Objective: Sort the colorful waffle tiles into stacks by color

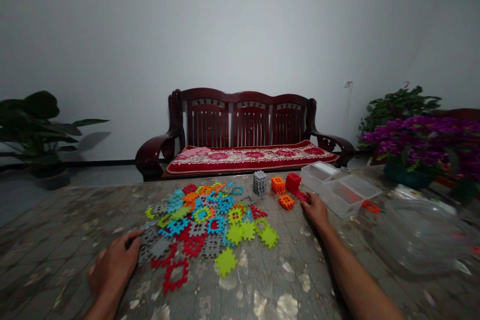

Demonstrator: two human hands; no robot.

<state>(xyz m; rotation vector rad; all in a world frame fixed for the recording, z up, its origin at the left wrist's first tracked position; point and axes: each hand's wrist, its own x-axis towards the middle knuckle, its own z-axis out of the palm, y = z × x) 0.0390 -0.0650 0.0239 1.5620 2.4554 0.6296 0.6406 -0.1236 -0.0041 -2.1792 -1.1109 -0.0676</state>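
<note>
A loose pile of interlocking plastic waffle tiles (202,225) in many colours lies on the speckled stone-look tabletop (71,240). My left hand (114,265) rests at the pile's left edge, its fingers on grey tiles (157,247). My right hand (315,210) reaches a red tile (300,196), with the fingertips bunched on it. Beyond the pile stand a grey tile stack (259,183), an orange tile cube (278,185) and a red tile cube (293,182). A smaller orange cube (286,202) sits near my right fingers.
A clear lidded plastic box (347,195) stands right of my right hand, and a clear plastic bowl (416,235) lies further right. Behind the table are a dark wooden bench (243,120) with a red cushion, a leafy potted plant (37,130) and purple artificial flowers (423,142).
</note>
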